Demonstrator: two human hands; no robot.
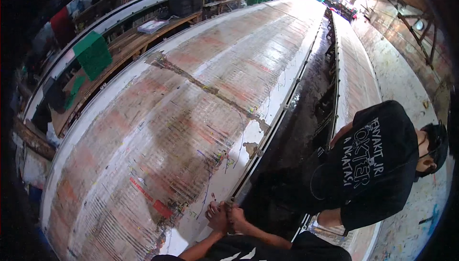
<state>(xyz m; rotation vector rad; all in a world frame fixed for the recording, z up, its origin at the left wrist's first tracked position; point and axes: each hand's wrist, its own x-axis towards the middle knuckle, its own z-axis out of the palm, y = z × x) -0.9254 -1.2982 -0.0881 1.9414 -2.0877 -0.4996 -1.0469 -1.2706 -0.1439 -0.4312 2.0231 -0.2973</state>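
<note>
Grip: both hands closed together on one small fitting at the metal edge rail (267,139) of the long table (158,132), left hand (216,214) and right hand (236,217) touching, fingers bunched around it; what the fitting is cannot be told, too small and hidden by the fingers. It sits on the rail at the table's near right edge, just beside the dark gap (296,132) that runs along that rail. Judgement: the work here is fine fingertip handling, best done with wrists braced low against the rail and force kept along it, so nothing slips into the gap. Table surface paint-stained, chipped white coating near the rail. Across the gap from the rail, a second person in a black shirt (373,165) bends over the neighbouring table (356,77). Green crates (93,53) well beyond the table's far left edge.
</note>
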